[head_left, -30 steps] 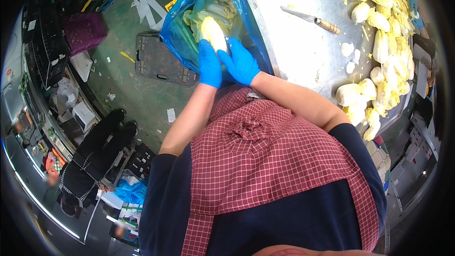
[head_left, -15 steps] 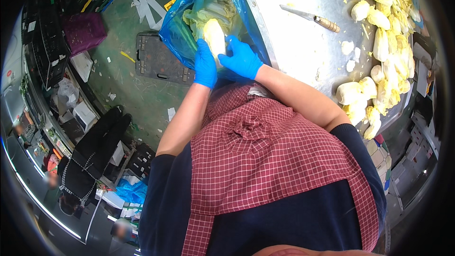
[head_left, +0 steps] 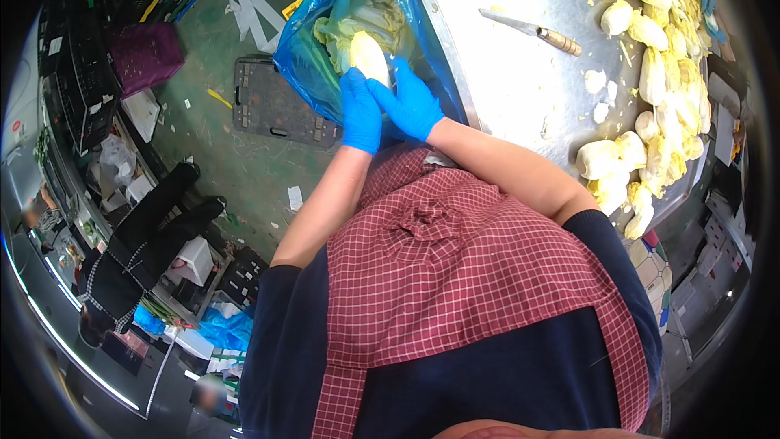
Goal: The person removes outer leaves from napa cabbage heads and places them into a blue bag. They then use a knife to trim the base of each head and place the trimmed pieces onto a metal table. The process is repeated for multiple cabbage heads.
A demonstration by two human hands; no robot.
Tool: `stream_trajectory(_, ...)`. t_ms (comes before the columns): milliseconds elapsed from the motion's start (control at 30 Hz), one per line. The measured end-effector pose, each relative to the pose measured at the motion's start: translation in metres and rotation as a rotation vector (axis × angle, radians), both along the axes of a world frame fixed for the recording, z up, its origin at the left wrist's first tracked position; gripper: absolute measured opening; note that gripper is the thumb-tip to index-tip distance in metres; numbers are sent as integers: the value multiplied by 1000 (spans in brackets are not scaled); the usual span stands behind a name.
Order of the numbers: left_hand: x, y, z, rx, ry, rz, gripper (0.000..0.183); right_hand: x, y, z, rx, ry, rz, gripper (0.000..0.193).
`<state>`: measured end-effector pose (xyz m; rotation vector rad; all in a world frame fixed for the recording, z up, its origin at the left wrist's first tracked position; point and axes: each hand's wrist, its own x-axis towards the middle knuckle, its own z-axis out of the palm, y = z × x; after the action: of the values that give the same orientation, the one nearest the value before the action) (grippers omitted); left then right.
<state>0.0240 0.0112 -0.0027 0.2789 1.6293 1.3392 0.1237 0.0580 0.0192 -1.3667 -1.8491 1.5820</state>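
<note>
Green floor and a glare-washed metal table flanked a blue bag, the table's heaped cabbages cut off at the top edge. The left hand and right hand gripped a pale cabbage between gloved fingers that hid its lower end, probably just above the bag's half-hidden leaves.

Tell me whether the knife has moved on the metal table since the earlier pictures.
No. Judged against the metal table and its pale scraps, the knife shows no visible shift or turn.
</note>
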Motion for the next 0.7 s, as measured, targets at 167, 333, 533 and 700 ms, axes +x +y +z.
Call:
stream_trajectory(167, 1, -4, 2, -53, 224, -112, 52, 1, 8, 8, -77, -109, 7, 64)
stream_trajectory(333, 7, -4, 13, -75, 505, -170, 54, 1, 10, 10, -5, -135, 42, 58)
stream_trajectory(533, 6, 2, 14, -63, 244, 29, 54, -1, 9, -1, 22, -109, 16, 60)
stream_trajectory(700, 1, -2, 10, -39, 235, 12, 50, -2, 20, 17, -196, -143, 100, 69)
